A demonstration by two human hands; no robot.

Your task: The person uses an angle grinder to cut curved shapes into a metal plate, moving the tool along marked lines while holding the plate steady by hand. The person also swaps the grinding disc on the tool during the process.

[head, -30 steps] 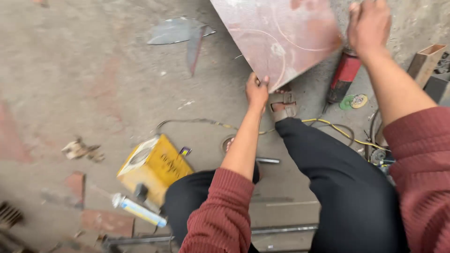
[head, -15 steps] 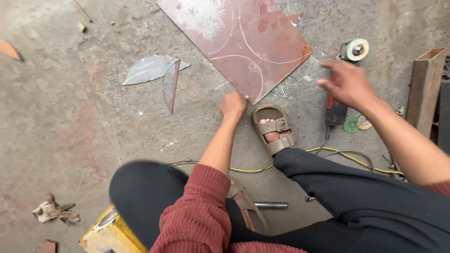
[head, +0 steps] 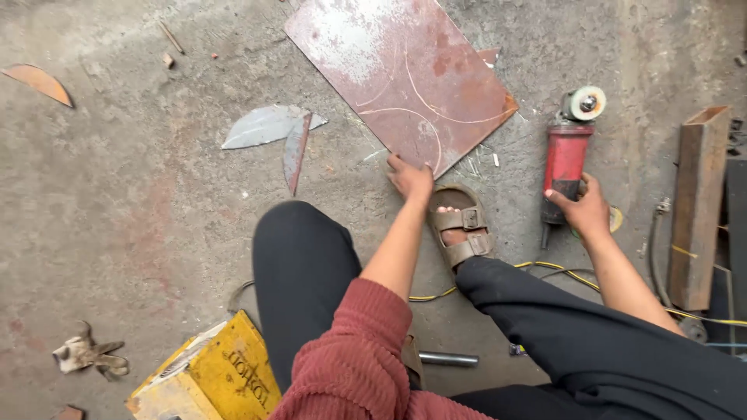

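A rusty square metal sheet [head: 405, 74] with curved lines scratched into it lies flat on the concrete floor. My left hand [head: 410, 176] rests on its near edge, fingers pressing down. My right hand [head: 583, 210] grips the rear of a red angle grinder [head: 566, 152], which lies on the floor with its disc [head: 587, 103] pointing away from me. My sandalled foot [head: 461, 224] sits between the two hands, just below the sheet's near corner.
Leaf-shaped metal offcuts [head: 268, 128] lie left of the sheet, another [head: 35, 82] at far left. A yellow box [head: 206, 373] sits by my knee, a rag [head: 85, 354] at lower left. A rusty channel beam [head: 700, 202] stands at right. A yellow cable [head: 545, 268] trails underfoot.
The sheet has gone from held up to lying flat on the floor. My right hand has let go of it and moved right onto the grinder. My left hand stays at its near edge.
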